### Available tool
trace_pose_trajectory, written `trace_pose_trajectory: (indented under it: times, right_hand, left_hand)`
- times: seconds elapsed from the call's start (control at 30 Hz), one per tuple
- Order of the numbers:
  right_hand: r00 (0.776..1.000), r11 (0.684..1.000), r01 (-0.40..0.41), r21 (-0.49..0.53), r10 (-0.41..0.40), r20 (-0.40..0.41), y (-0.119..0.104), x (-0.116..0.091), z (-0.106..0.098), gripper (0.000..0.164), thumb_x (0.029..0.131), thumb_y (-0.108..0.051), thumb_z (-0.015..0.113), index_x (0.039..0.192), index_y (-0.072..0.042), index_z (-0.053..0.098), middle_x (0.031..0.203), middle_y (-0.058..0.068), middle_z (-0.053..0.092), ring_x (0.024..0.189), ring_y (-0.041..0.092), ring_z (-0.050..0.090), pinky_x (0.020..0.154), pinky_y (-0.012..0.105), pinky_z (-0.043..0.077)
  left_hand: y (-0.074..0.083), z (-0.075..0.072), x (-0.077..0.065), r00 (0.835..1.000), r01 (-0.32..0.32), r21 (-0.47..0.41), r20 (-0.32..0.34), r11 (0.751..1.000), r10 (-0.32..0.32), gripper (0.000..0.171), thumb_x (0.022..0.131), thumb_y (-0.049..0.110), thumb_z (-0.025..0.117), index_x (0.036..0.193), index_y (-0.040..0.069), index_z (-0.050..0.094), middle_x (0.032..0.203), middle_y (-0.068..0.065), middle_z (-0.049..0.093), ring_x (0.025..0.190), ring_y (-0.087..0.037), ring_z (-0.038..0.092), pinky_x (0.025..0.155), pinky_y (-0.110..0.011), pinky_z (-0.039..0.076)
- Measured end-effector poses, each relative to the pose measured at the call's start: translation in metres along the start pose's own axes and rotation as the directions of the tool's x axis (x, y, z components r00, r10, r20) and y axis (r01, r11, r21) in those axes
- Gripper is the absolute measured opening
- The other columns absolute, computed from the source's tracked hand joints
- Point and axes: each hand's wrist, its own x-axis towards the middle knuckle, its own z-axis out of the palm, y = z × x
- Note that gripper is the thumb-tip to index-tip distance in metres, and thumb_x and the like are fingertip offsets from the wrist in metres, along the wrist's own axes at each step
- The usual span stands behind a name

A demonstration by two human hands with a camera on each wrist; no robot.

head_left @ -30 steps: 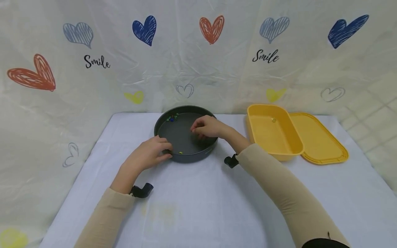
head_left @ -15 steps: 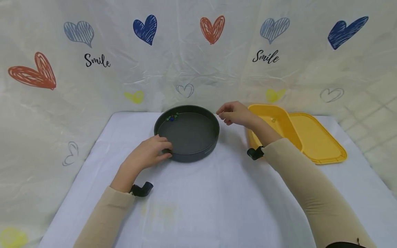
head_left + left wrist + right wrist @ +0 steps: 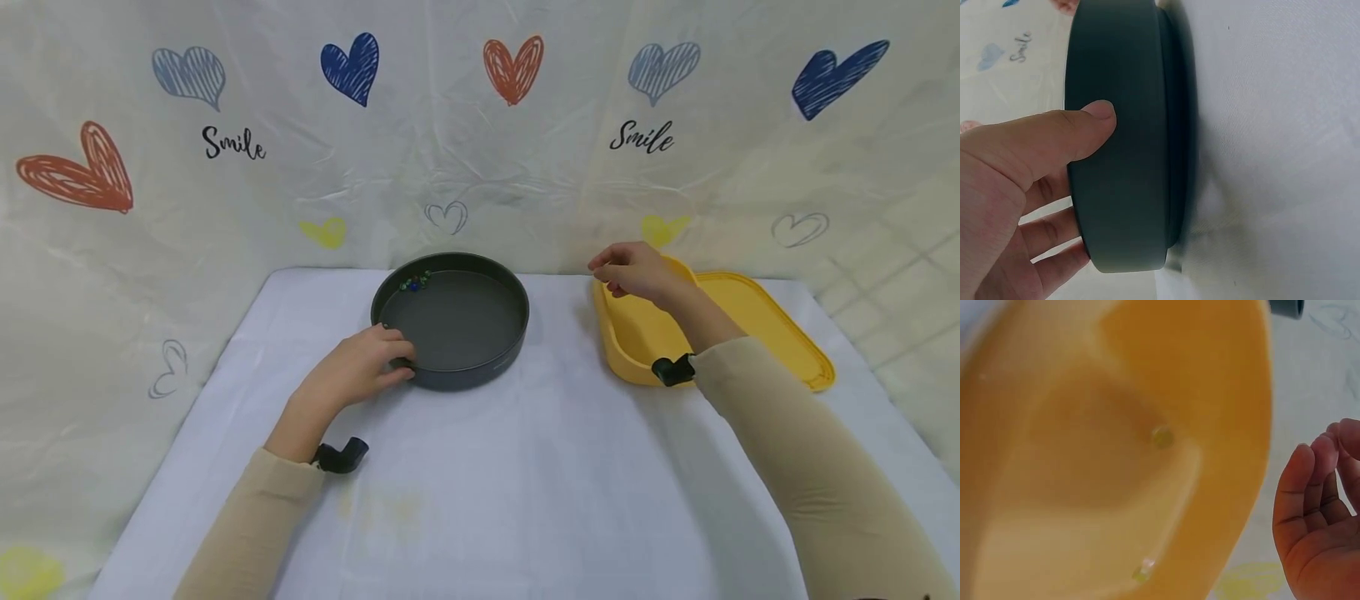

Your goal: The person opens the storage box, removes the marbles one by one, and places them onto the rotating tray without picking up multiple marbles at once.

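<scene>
My left hand [image 3: 367, 362] grips the near-left rim of a round dark grey baking pan [image 3: 465, 325]; in the left wrist view the thumb [image 3: 1100, 112] presses its outer wall. Several small green and blue marbles [image 3: 415, 284] lie at the pan's far left. My right hand [image 3: 633, 271] hovers over the left edge of a yellow plastic container [image 3: 630, 367], fingertips brought together against the thumb in a pinch. What sits between those fingertips is hidden. Inside the container, the right wrist view shows a yellowish translucent marble [image 3: 1162, 437] and a second yellowish spot [image 3: 1141, 573], blurred.
A yellow lid [image 3: 757, 317] lies flat to the right of the container, partly behind the right forearm. White cloth [image 3: 480, 483] covers the table. Behind it hangs a pale sheet [image 3: 420, 158] printed with hearts.
My right hand has moved right, from over the pan to the yellow container. A yellow marble seen at the pan's near side one second ago is no longer visible there. The left hand stays put.
</scene>
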Motion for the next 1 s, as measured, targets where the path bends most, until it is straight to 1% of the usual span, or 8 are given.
trace_pose_trajectory:
  times: [0.13,0.23,0.33,0.47,0.57,0.7,0.87,1.0]
  right_hand:
    - [1.0,1.0,-0.026,-0.01,0.027,0.012,0.014,-0.002,-0.007,0.033,0.102,-0.021,0.057,0.125,0.003,0.058,0.114,0.018,0.063,0.09,0.029,0.057,0.076,0.027,0.055]
    - [0.998,0.998,-0.054,-0.028,0.055,0.024,0.024,-0.003,-0.011,0.034,0.102,-0.02,0.057,0.126,0.003,0.058,0.113,0.018,0.062,0.09,0.029,0.057,0.076,0.028,0.055]
    - [0.995,0.995,-0.091,-0.049,0.093,0.046,0.032,-0.004,-0.013,0.034,0.102,-0.021,0.057,0.127,0.002,0.057,0.113,0.018,0.061,0.092,0.029,0.057,0.079,0.031,0.057]
    - [0.989,0.99,-0.117,-0.076,0.122,0.079,0.04,-0.007,-0.016,0.035,0.102,-0.022,0.057,0.127,0.002,0.056,0.113,0.02,0.059,0.094,0.031,0.059,0.083,0.036,0.058]
    - [0.986,0.989,-0.115,-0.096,0.125,0.114,0.044,-0.007,-0.016,0.036,0.103,-0.022,0.056,0.128,0.004,0.055,0.116,0.022,0.059,0.097,0.033,0.06,0.086,0.039,0.057]
    - [0.978,0.987,-0.115,-0.112,0.132,0.161,0.051,-0.007,-0.015,0.036,0.103,-0.021,0.053,0.129,0.005,0.055,0.12,0.023,0.059,0.099,0.033,0.06,0.085,0.04,0.057]
    - [0.973,0.985,-0.133,-0.107,0.15,0.177,0.061,-0.008,-0.012,0.036,0.102,-0.021,0.056,0.129,0.003,0.058,0.112,0.02,0.064,0.096,0.031,0.062,0.084,0.04,0.058]
    - [0.969,0.985,-0.122,-0.122,0.145,0.201,0.065,-0.012,-0.007,0.037,0.101,-0.021,0.056,0.13,0.003,0.058,0.106,0.018,0.064,0.092,0.03,0.061,0.083,0.038,0.056]
  left_hand:
    - [-0.001,0.0,0.0,1.0,0.0,-0.002,0.0,1.0,0.0,0.013,0.087,0.022,0.079,0.098,0.019,0.073,0.096,0.004,0.065,0.089,-0.017,0.058,0.077,-0.036,0.051]
    - [-0.001,0.0,0.001,1.0,0.0,-0.002,0.002,1.0,0.0,0.012,0.087,0.021,0.079,0.097,0.019,0.073,0.095,0.005,0.065,0.089,-0.017,0.058,0.076,-0.036,0.051]
    - [0.0,0.0,0.001,1.0,-0.003,-0.002,0.001,1.0,0.003,0.012,0.087,0.022,0.079,0.097,0.019,0.073,0.095,0.004,0.065,0.089,-0.018,0.057,0.076,-0.036,0.051]
    - [0.0,0.0,0.001,1.0,-0.005,-0.004,0.0,1.0,0.005,0.012,0.087,0.022,0.079,0.097,0.019,0.073,0.095,0.005,0.065,0.089,-0.017,0.057,0.075,-0.036,0.05]
    - [0.0,0.0,0.001,1.0,0.001,-0.002,0.002,1.0,-0.001,0.012,0.087,0.021,0.079,0.097,0.019,0.073,0.095,0.005,0.065,0.089,-0.017,0.057,0.076,-0.036,0.05]
    - [0.0,0.0,0.001,1.0,0.009,0.002,0.006,1.0,-0.009,0.013,0.087,0.022,0.079,0.098,0.019,0.073,0.096,0.005,0.065,0.09,-0.018,0.058,0.077,-0.036,0.05]
    - [0.001,0.0,0.0,1.0,0.011,0.0,0.007,1.0,-0.011,0.013,0.087,0.022,0.079,0.098,0.019,0.073,0.096,0.005,0.066,0.09,-0.017,0.058,0.077,-0.035,0.05]
    - [0.001,-0.001,0.0,1.0,0.009,-0.004,0.004,1.0,-0.009,0.012,0.087,0.021,0.079,0.098,0.019,0.073,0.096,0.004,0.066,0.089,-0.018,0.058,0.076,-0.036,0.05]
